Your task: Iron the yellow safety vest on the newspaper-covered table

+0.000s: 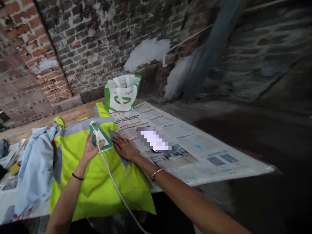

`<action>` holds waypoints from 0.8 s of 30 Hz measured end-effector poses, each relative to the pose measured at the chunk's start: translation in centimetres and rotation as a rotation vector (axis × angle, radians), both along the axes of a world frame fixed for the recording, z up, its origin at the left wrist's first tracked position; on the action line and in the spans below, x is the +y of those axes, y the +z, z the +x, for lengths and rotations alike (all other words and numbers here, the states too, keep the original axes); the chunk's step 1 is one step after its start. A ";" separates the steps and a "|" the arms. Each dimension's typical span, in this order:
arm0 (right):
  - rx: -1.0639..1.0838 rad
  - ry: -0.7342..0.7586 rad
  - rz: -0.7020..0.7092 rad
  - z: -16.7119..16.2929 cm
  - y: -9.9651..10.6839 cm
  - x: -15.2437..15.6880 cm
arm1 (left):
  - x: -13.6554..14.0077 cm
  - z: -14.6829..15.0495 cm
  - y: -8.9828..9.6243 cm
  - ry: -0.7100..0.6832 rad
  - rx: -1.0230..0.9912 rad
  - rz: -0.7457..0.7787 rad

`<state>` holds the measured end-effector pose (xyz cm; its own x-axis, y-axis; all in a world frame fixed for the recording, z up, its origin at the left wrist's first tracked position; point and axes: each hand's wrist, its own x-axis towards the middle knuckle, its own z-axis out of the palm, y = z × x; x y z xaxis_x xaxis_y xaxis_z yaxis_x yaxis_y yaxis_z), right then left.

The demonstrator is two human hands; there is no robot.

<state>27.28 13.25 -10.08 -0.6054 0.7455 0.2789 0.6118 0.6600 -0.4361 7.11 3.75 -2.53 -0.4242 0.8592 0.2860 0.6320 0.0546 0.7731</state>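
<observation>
A neon yellow garment [97,182] with grey bands, like a safety vest, lies spread flat on the table. On its upper part rests a green and white clothes iron [107,143], its pale cord trailing down toward me. My left hand [91,149] is closed around the iron's handle from the left side. To the right of the iron, my right hand [124,148] lies flat with fingers stretched, pressing the garment's edge by a grey band. It holds nothing.
Newspaper [180,130] covers the table's right part, with a pixelated phone-like object [156,139] on it. A white and green bag [123,94] stands at the far edge. Light blue cloth [36,165] lies crumpled to the left. A brick wall [97,42] rises behind.
</observation>
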 end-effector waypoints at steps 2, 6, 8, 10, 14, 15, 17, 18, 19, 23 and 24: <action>-0.036 -0.034 -0.105 -0.1 0.9 0.8 | -3.1 -3.0 -0.2 0.086 0.076 0.001; -0.045 -0.172 -0.225 -1.7 5.6 2.8 | -8.6 -10.6 -0.1 0.298 0.206 -0.062; 0.019 -0.144 -0.153 -3.6 8.5 3.5 | -10.4 -13.4 -0.5 0.358 0.262 -0.105; -0.004 -0.092 -0.091 -6.0 11.0 3.6 | -11.7 -14.8 -1.5 0.366 0.316 -0.144; -0.296 -0.073 -0.047 -10.7 13.5 3.0 | -13.7 -14.6 -4.2 0.303 0.426 -0.182; -0.345 -0.066 -0.040 -11.6 13.7 2.8 | -14.1 -14.5 -4.7 0.291 0.451 -0.182; -0.390 -0.051 -0.024 -12.5 13.8 2.4 | -14.7 -14.3 -5.5 0.279 0.490 -0.180; -0.394 -0.044 -0.015 -12.6 13.8 2.2 | -14.8 -14.3 -5.9 0.275 0.504 -0.180; -0.395 -0.040 -0.004 -12.5 13.8 2.2 | -14.9 -14.4 -6.1 0.271 0.515 -0.180; -0.327 0.135 0.002 -10.3 14.2 2.2 | -14.6 -15.1 -7.2 0.267 0.530 -0.185; -0.296 0.234 -0.019 -9.8 14.4 2.2 | -14.5 -15.2 -7.5 0.270 0.530 -0.183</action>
<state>17.50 15.44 4.27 -0.8121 0.5811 0.0537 0.5471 0.7902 -0.2760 -8.10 -10.73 -10.05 -0.4742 0.7963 0.3756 0.8726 0.3684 0.3206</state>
